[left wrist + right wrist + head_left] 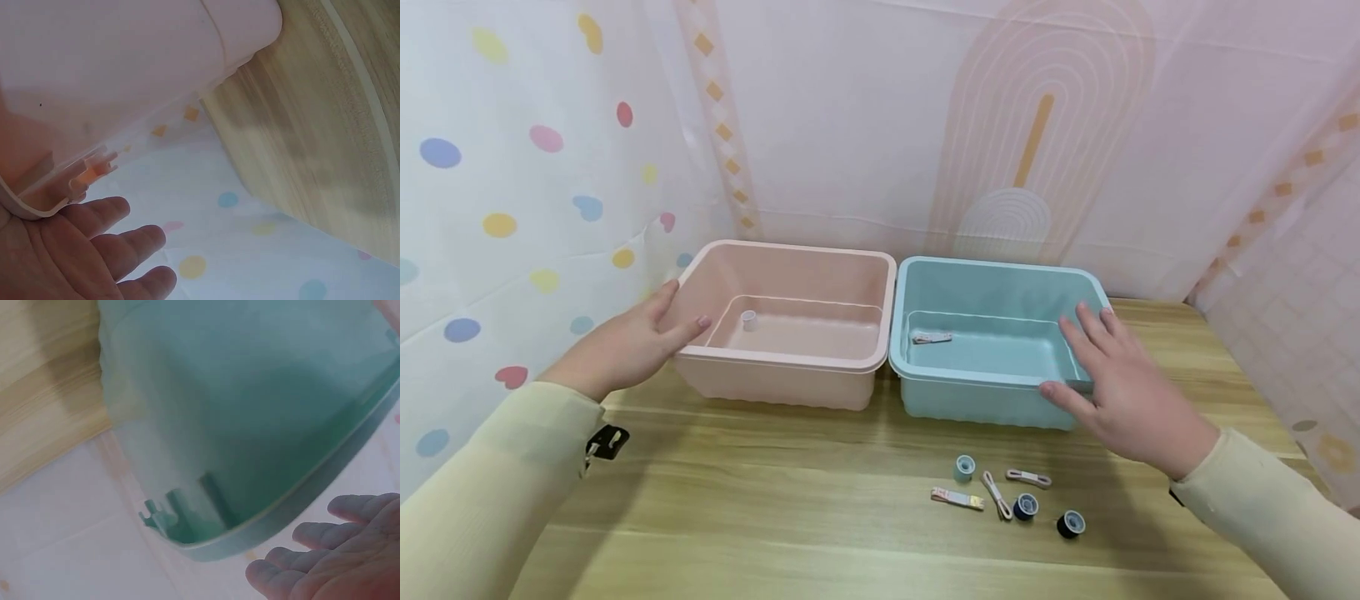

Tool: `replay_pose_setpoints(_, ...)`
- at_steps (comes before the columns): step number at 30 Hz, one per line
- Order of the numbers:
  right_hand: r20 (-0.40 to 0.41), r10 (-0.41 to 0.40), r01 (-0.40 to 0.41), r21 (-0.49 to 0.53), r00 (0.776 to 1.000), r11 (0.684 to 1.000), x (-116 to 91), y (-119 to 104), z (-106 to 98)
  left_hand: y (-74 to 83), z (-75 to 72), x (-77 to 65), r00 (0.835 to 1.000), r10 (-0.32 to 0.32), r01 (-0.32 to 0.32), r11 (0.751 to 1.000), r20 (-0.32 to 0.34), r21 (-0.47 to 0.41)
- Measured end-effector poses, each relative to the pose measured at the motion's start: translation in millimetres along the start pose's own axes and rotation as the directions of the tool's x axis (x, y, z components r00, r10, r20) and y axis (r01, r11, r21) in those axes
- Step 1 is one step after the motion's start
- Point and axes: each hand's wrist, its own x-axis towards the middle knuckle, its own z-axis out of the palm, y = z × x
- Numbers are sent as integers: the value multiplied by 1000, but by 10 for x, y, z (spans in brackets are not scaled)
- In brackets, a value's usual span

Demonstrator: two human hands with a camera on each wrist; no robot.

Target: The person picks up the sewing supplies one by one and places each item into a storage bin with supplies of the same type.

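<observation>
My left hand rests at the left rim of a pink plastic bin, thumb over the rim. In the left wrist view its relaxed fingers extend below the bin's edge. My right hand spreads over the right end of a light-blue bin, holding nothing. The right wrist view has its fingers beside that bin's rim. Inside the pink bin lies a small white spool. A small folded, printed tape bundle lies in the blue bin.
In front of the blue bin, on the wooden table, lie a light-blue spool, a printed folded tape, two tied pink cord bundles and two dark spools. Patterned curtains hang behind and at both sides.
</observation>
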Motion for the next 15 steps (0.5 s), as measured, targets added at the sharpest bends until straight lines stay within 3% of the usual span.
replay_pose_setpoints(9, -29, -62, 63, 18, 998, 998, -138, -114, 48, -8, -1, 13, 1000, 2, -2, 1000, 1, 3)
replay_pose_setpoints(15, -90, -147, 151, 32, 985, 988, -241, -221, 91, 3, -2, 12, 1000, -1, 1, 1000, -3, -1)
